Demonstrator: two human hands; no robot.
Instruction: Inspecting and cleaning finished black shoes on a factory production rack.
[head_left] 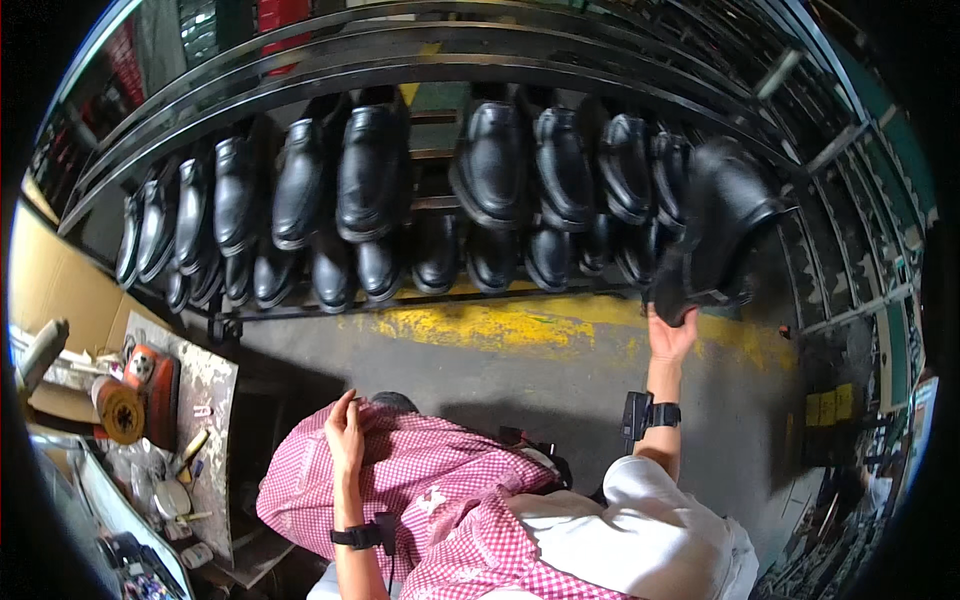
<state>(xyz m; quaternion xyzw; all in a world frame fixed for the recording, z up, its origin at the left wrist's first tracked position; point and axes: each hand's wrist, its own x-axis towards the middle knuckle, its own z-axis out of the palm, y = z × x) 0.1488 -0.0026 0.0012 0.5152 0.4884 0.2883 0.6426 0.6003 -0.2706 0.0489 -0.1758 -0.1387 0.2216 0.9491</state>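
Out to the right, my right hand is closed on a black leather shoe, gripping it at its lower end. The shoe is smeared by motion, and I cannot tell whether a second one overlaps it. It is at the right end of a rack, in front of the bars. Black slip-on shoes hang or lean there in two rows, toes down. My left hand is raised over the pink checkered apron on my lap, its fingers loosely extended with nothing visible in them.
A worn workbench stands at the left, with an orange machine, brushes and small containers. Another metal rack runs along the right. The grey floor has a worn yellow stripe beneath the shoes.
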